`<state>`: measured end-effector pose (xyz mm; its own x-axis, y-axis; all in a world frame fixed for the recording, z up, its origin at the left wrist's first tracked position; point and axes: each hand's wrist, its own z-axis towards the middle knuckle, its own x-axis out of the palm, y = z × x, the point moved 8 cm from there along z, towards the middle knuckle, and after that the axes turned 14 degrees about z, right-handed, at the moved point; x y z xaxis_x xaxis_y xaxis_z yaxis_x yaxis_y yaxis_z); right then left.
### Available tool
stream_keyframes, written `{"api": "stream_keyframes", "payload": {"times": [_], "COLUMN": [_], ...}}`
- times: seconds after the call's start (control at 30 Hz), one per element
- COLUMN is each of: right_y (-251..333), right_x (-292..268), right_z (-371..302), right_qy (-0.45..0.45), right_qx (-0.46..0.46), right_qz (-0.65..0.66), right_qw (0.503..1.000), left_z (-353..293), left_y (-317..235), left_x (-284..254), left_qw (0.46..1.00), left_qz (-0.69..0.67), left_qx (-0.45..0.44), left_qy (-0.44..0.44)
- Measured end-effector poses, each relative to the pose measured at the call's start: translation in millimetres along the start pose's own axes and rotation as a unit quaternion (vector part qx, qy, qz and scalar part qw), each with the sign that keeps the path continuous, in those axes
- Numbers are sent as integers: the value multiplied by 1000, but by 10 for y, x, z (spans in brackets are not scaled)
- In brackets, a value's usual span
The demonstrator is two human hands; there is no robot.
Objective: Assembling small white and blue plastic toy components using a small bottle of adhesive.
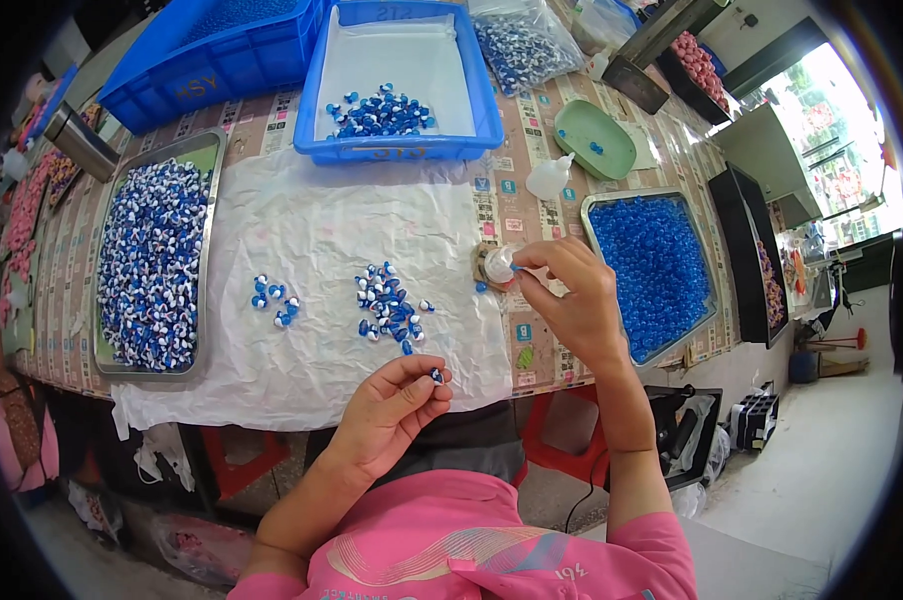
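Observation:
My left hand (397, 408) is closed in a pinch on a small blue-and-white piece (437, 376), held over the near edge of the white paper. My right hand (577, 295) pinches a small translucent blue bead (515, 267) at a small white-topped pot (498, 264); whether bead and pot touch is hard to see. Beside the pot lies a loose blue bead (482, 287). On the crumpled white paper (272, 210) rest a pile of blue-and-white pieces (387, 305) just beyond my left hand and a smaller cluster (275, 299) to its left.
A metal tray (212, 180) of blue-and-white pieces stands left, another metal tray (714, 290) of blue beads right. At the back are a blue bin (402, 150), a blue crate (212, 92) and a bag of pieces (527, 45). A squeeze bottle (549, 178) stands near a green dish (612, 155).

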<state>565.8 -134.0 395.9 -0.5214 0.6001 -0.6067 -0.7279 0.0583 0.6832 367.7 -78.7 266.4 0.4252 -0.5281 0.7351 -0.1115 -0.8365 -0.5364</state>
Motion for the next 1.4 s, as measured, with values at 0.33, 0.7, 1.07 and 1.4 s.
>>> {"api": "stream_keyframes", "payload": {"times": [0.33, 0.7, 1.07, 1.4], "right_y": [180, 68, 108, 136], "right_x": [290, 508, 593, 611], "right_z": [-495, -791, -796, -774], "right_qy": [52, 28, 33, 47], "right_qx": [98, 155, 155, 147], "right_qz": [200, 308, 292, 293], "right_qw": [974, 938, 943, 944], "left_z": [97, 149, 140, 127], "left_y": [89, 109, 80, 108], "left_x": [25, 53, -4, -62], "left_qw": [1000, 1000, 996, 995], "left_qz": [-10, 16, 36, 57], "left_qx": [5, 24, 77, 82], "left_qy": [12, -11, -2, -9]}}
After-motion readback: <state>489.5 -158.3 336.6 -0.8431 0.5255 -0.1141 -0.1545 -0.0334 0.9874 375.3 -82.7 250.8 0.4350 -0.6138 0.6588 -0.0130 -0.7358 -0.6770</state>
